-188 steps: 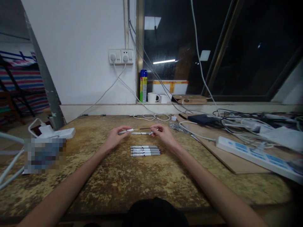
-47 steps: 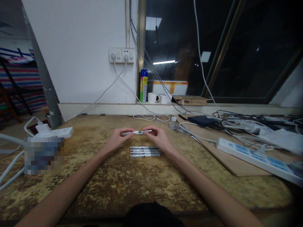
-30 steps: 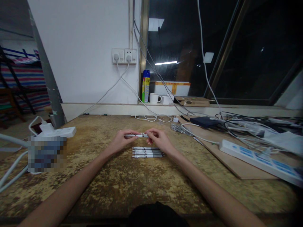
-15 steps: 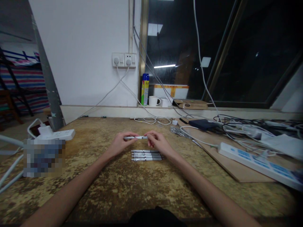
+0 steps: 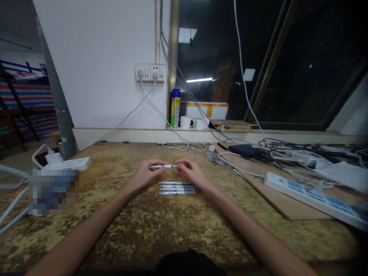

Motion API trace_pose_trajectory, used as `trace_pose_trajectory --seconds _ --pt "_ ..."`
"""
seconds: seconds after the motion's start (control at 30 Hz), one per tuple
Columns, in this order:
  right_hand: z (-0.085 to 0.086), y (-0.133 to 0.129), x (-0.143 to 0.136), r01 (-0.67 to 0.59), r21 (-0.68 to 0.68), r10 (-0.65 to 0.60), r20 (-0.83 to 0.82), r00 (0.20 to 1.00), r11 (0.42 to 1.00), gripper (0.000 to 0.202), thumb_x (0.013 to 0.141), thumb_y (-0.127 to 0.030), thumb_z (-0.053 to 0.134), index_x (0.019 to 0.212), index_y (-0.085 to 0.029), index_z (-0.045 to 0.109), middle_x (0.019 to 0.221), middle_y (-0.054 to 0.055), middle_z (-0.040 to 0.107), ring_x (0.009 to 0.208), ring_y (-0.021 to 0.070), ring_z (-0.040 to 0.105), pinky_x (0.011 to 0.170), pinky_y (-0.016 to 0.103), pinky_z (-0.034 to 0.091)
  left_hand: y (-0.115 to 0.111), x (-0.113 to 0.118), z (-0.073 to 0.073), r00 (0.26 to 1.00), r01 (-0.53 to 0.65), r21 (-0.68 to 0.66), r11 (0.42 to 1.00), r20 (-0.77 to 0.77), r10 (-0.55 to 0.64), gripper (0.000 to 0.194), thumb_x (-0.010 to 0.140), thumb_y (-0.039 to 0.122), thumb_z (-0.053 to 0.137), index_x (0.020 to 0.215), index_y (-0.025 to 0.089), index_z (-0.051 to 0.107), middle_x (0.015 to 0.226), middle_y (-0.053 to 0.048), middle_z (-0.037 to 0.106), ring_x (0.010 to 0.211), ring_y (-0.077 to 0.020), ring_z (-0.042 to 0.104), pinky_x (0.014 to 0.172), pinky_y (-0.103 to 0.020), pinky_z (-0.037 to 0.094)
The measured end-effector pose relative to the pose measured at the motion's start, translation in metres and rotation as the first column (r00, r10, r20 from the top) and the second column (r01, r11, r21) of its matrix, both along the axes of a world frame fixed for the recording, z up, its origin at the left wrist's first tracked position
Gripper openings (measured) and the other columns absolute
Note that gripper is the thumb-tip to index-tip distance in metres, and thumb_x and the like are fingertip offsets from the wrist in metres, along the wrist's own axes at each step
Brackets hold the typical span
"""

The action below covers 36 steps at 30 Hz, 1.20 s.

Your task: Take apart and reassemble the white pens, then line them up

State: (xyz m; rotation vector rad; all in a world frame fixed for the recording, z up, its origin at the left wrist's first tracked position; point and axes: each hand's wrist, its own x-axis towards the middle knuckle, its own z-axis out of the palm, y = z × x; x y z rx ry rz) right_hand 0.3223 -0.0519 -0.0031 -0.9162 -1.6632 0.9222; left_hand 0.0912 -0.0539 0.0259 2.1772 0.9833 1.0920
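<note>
I hold one pen (image 5: 164, 166) level above the table (image 5: 161, 226), my left hand (image 5: 147, 173) pinching its left end and my right hand (image 5: 192, 173) pinching its right end, fingers of both closed narrow on the barrel. From here I cannot tell whether the two halves are fully seated; the join is too small and dim to read. To do this well I would keep the barrel straight between both pinches, so the halves meet in line, and turn or press with the right fingertips only while the left hand holds steady.

Just nearer to me than the held pen lie three finished-looking pens (image 5: 177, 188) in a neat row, side by side and touching or nearly so. My right hand sits close over their right ends, so I should lift clear before moving sideways, or I may roll them.

There is open room on the worn tabletop toward me and to the left, up to the white power strip (image 5: 66, 164). On the right, a wooden board (image 5: 287, 207) carries another power strip (image 5: 310, 193) and a tangle of cables (image 5: 290, 151), so that side is crowded. The table's near edge is just below my forearms.
</note>
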Motion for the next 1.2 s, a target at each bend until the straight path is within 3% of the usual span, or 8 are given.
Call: trace_pose_trajectory --seconds 0.47,0.67,0.83,1.0,1.13,1.2 --pt "0.0025 -0.0017 0.0017 0.002 0.029 -0.003 0.03 1.0 1.0 0.023 0.086 -0.03 0.06 0.106 -0.021 0.068 0.078 0.0 0.065 0.069 0.0154 0.059 0.065 0.027 0.046 0.0019 -0.0003 -0.0004 1.0 -0.022 -0.007 1.0 0.001 0.022 0.04 0.087 0.052 0.065 0.106 0.02 0.079 0.111 -0.008 0.078 0.102 -0.0265 0.07 0.093 -0.035 0.053" --pt "0.0009 -0.0006 -0.0002 -0.056 -0.026 0.056 0.004 0.998 0.998 0.03 0.094 -0.043 0.053 0.106 -0.019 0.066 0.063 -0.002 0.062 0.057 0.0152 0.056 0.059 0.027 0.044 0.0035 -0.0001 -0.0034 1.0 -0.01 -0.019 1.0 0.008 0.01 0.042 0.087 0.053 0.065 0.109 0.019 0.078 0.112 -0.008 0.077 0.102 -0.0263 0.071 0.092 -0.035 0.054" --pt "0.0014 -0.0018 0.0001 -0.022 0.051 0.022 0.0 1.0 0.998 0.025 0.088 -0.039 0.063 0.105 -0.02 0.067 0.078 0.0 0.066 0.069 0.015 0.059 0.067 0.027 0.046 0.0022 0.0003 -0.0024 1.0 -0.02 0.001 1.0 0.003 0.02 0.04 0.087 0.052 0.065 0.107 0.02 0.079 0.111 -0.008 0.077 0.104 -0.0267 0.07 0.094 -0.036 0.054" --pt "-0.0016 0.0009 0.0005 -0.079 -0.035 0.079 -0.006 0.997 0.996 0.033 0.095 -0.047 0.051 0.106 -0.019 0.066 0.059 -0.004 0.057 0.052 0.0136 0.05 0.052 0.025 0.037 0.0015 0.0024 -0.0027 1.0 -0.005 -0.036 0.999 -0.002 0.005 0.043 0.086 0.053 0.066 0.108 0.019 0.079 0.112 -0.008 0.077 0.1 -0.0267 0.071 0.09 -0.035 0.055" --pt "0.0 0.0012 0.0016 -0.002 0.05 0.002 0.016 1.0 0.999 0.025 0.089 -0.039 0.061 0.104 -0.021 0.069 0.074 -0.001 0.063 0.066 0.0151 0.056 0.062 0.026 0.043 0.0029 0.0013 -0.0027 0.999 -0.025 0.005 1.0 -0.019 0.025 0.038 0.087 0.051 0.066 0.106 0.021 0.079 0.109 -0.006 0.078 0.102 -0.0263 0.071 0.096 -0.035 0.052" --pt "0.0011 0.0001 0.0015 -0.025 0.058 0.024 0.019 1.0 0.998 0.025 0.089 -0.038 0.061 0.105 -0.021 0.068 0.073 -0.001 0.062 0.066 0.015 0.056 0.062 0.026 0.043 0.0031 0.0005 -0.0024 1.0 -0.021 0.009 1.0 -0.02 0.021 0.037 0.088 0.05 0.066 0.107 0.022 0.079 0.11 -0.007 0.078 0.103 -0.0264 0.071 0.096 -0.035 0.052"
